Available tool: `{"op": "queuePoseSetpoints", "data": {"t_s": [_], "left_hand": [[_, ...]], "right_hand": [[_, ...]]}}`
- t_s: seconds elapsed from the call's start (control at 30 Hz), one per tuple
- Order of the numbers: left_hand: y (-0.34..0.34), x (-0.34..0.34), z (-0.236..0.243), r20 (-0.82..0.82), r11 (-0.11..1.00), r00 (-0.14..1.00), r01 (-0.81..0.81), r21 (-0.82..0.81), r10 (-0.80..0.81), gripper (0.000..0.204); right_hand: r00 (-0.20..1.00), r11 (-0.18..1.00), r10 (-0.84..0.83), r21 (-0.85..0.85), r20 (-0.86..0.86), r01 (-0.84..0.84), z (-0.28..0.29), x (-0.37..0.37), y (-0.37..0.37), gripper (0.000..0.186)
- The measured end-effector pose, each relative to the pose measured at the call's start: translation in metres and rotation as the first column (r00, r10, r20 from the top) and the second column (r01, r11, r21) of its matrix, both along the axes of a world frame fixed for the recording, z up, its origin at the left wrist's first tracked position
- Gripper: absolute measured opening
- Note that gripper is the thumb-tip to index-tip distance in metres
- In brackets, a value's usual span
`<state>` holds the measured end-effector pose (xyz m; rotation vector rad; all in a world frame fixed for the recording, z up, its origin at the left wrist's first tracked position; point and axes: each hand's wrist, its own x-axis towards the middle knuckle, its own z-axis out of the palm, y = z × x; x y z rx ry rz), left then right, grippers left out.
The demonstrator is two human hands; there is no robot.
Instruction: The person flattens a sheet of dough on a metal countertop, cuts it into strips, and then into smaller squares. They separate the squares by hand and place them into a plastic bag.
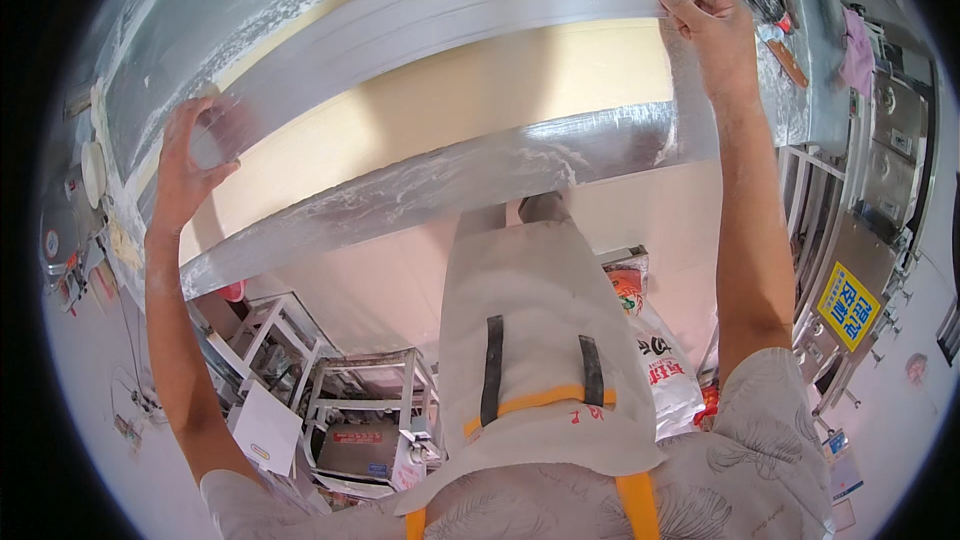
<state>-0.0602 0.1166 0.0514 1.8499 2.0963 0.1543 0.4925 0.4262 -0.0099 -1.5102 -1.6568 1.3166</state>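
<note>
My left grip (190, 165) clasps the long metal strip (440, 15). My right grip (705, 25) pinches its other end above the floury counter (420, 185)

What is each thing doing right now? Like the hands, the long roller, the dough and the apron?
left hand: gripping the left end of the roller.
right hand: gripping the right end of the roller.
metal roller: dusted with flour, held across the sheet.
dough sheet: flat, spread between the metal bars.
front metal bar: floury, lying along the near edge.
apron: worn, hanging down, straps fastened.
</note>
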Motion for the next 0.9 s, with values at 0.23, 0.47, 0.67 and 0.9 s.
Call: {"op": "queuePoseSetpoints", "data": {"t_s": [0.23,0.47,0.67,0.9], "left_hand": [[0.004,0.010,-0.001,0.051,0.998,0.998,-0.019,-0.053,0.021,0.089],[0.002,0.013,-0.001,0.051,0.997,0.998,-0.019,-0.068,0.023,0.088],[0.004,0.016,-0.001,0.064,0.999,0.998,0.005,-0.049,-0.001,0.088],[0.002,0.015,-0.002,0.080,0.999,0.997,-0.016,-0.052,0.020,0.088]], "right_hand": [[0.993,0.999,-0.036,0.001,-0.115,0.036,-0.012,0.004,-0.010,0.021],[0.995,0.999,-0.010,-0.052,-0.094,0.005,-0.018,0.009,-0.007,0.022],[0.997,0.998,-0.036,-0.059,-0.071,0.032,-0.009,0.001,-0.011,0.011],[0.995,0.996,-0.054,-0.075,-0.083,0.048,-0.007,-0.002,-0.013,0.011]]}}
